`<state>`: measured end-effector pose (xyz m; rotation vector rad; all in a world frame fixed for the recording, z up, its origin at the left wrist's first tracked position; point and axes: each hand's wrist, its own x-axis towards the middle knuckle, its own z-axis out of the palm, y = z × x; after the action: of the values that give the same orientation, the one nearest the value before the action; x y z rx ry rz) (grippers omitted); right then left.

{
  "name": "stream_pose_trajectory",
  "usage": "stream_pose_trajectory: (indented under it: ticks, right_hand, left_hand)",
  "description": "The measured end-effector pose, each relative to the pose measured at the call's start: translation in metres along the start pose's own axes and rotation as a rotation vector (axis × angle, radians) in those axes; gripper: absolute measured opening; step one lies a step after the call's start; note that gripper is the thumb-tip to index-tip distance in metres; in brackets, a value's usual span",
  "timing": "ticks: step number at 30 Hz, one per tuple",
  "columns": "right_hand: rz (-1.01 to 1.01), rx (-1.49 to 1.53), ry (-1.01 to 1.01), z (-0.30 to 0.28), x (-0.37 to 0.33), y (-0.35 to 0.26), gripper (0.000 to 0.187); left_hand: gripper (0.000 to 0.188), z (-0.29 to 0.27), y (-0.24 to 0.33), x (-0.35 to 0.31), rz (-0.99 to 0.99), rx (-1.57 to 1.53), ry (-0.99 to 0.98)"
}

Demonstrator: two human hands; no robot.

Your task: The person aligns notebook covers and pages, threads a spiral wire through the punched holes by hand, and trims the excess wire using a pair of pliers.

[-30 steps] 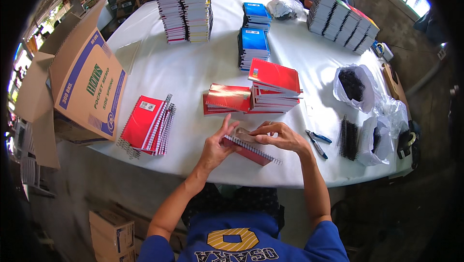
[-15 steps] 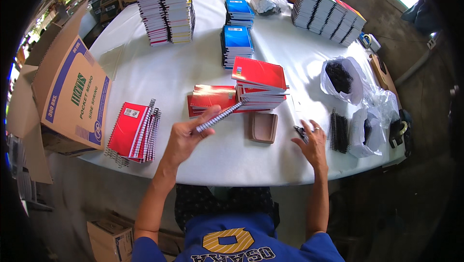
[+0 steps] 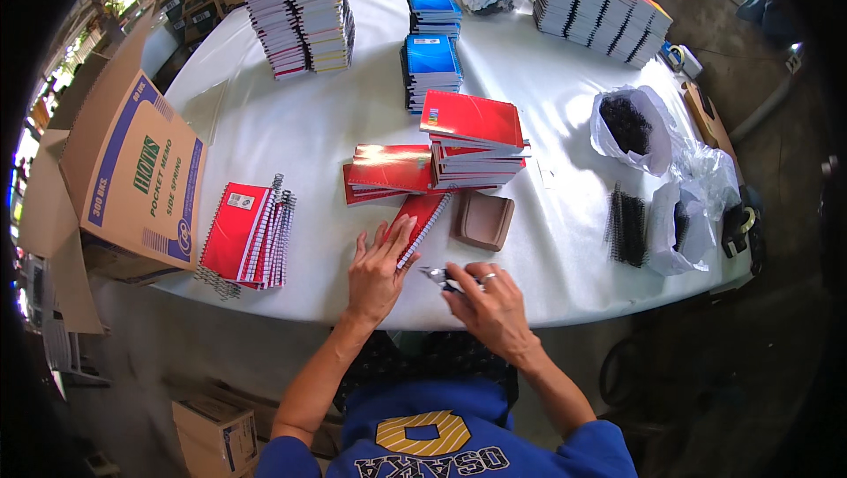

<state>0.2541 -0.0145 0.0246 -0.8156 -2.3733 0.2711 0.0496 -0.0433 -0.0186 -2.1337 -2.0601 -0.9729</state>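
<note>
A red spiral notebook (image 3: 427, 207) lies on the table in front of me, its wire coil along the right edge. My left hand (image 3: 378, 266) rests on its near part with fingers stretched out flat, pressing it down. Just right of it, my right hand (image 3: 490, 309) is closed around a pair of pliers (image 3: 438, 277); the metal jaws point left toward the notebook's coiled edge without visibly touching it. Beyond the notebook are a low pile of red notebooks (image 3: 388, 168) and a taller red stack (image 3: 473, 121). A small brown open tray (image 3: 483, 220) sits beside the notebook.
Coiled red notebooks (image 3: 238, 222) are piled at left, by a large open carton (image 3: 141, 169). Loose black coils (image 3: 627, 227) and white plastic bags of coils (image 3: 609, 147) lie at right. Blue notebooks (image 3: 432, 59) and tall notebook stacks (image 3: 322, 19) stand farther back.
My left hand has laid the red notebook flat on the table, nearer me, and now rests on it. My right hand has lifted the pliers and brought them left beside the coil.
</note>
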Motion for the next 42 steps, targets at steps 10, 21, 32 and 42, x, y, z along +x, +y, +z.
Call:
stream_pose_trajectory:
  ticks: [10,21,32,42]
  right_hand:
    - [-0.052,0.042,-0.042,0.011,0.016,-0.003,0.029]
    - [0.260,0.275,-0.154,-0.052,0.039,0.042,0.027]
    - [0.410,-0.579,0.004,-0.052,-0.011,0.186,0.031]
    - [-0.151,-0.161,0.188,-0.009,0.040,0.054,0.032]
  left_hand:
    - [0.061,-0.006,0.014,0.005,-0.060,0.002,0.085]
    - [0.063,-0.130,-0.009,0.005,0.015,0.282,0.220]
    - [0.104,-0.207,-0.050,-0.023,-0.152,0.377,-0.025]
    - [0.097,0.025,-0.096,0.082,-0.639,0.154,0.116]
